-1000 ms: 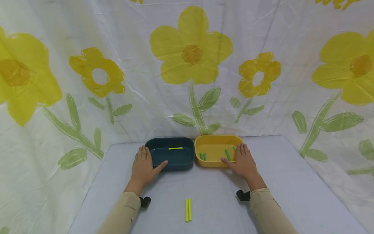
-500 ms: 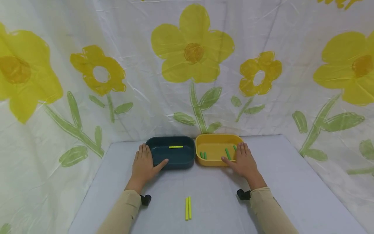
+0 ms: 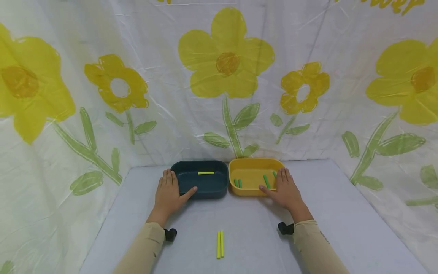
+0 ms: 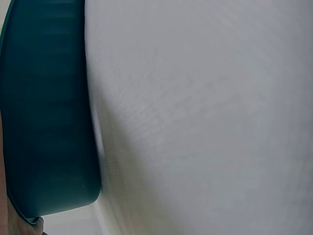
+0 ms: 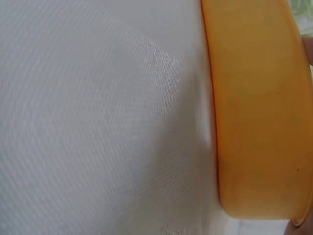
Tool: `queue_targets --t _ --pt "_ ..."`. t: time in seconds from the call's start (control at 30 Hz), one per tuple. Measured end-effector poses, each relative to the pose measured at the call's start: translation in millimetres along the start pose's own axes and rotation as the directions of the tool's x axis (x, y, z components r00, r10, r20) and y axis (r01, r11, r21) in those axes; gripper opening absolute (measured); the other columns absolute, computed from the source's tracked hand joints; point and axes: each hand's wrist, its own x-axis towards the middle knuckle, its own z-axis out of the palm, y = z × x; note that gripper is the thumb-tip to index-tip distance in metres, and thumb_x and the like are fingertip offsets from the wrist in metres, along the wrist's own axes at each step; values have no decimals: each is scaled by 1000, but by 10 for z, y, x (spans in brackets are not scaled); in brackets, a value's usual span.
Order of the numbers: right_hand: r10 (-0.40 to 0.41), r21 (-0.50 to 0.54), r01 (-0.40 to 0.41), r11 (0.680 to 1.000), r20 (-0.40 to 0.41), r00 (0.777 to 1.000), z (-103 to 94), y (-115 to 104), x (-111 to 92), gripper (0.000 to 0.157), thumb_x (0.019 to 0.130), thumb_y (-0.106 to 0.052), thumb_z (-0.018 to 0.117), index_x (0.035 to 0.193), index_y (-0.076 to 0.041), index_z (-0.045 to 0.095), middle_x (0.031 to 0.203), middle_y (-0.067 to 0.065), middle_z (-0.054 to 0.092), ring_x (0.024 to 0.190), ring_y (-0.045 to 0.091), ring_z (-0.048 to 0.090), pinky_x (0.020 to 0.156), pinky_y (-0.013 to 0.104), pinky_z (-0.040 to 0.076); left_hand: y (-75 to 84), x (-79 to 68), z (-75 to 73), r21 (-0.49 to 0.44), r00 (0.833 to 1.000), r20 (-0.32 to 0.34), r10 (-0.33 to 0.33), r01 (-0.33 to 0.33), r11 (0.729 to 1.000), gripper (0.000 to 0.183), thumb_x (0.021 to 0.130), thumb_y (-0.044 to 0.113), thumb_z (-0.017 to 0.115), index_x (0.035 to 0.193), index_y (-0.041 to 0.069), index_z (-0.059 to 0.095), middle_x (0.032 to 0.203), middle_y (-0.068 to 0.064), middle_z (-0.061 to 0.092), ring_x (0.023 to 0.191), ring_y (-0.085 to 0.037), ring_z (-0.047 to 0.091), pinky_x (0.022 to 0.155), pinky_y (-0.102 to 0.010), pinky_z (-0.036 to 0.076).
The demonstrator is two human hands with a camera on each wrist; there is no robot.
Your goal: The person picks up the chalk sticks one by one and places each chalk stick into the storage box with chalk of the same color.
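My left hand rests with straight fingers along the left end of a dark teal tray, its thumb across the front rim. One yellow stick lies in that tray. At the right end of a yellow tray, my right hand rests the same way, thumb over the front rim. Several short green sticks lie inside it. The two trays stand side by side. Both wrist views show mostly the outer walls of the teal tray and the yellow tray, with the hands barely in frame.
Two yellow sticks lie nearly parallel on the white tablecloth, between the forearms. Right behind the trays hangs a white curtain printed with yellow flowers. A small black device is strapped at each wrist.
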Motion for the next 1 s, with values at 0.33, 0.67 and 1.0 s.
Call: queue_targets --t 0.33,0.67,1.0 --pt "-17 9 17 1000 13 1000 -6 14 -4 124 81 -87 37 154 8 3 162 27 1 152 41 -1 122 58 12 2 -2 -4 -4 1000 -3 0 0 1000 127 78 92 30 152 -10 16 161 -28 8 151 -42 8 122 -58 13" --pt "-26 67 26 997 -1 1000 16 41 20 126 80 -85 43 154 7 1 162 27 0 152 42 -2 120 60 12 -10 -20 -15 -5 1000 -5 -1 1 1000 126 78 91 31 152 -10 16 161 -28 10 151 -42 9 122 -58 13" --pt "-68 123 93 988 -191 979 -11 55 -22 117 74 -81 59 156 -6 23 160 19 26 152 38 11 118 64 16 -11 -9 -6 -22 1000 -7 0 0 1000 127 78 91 31 152 -10 16 162 -27 9 152 -41 8 122 -58 13"
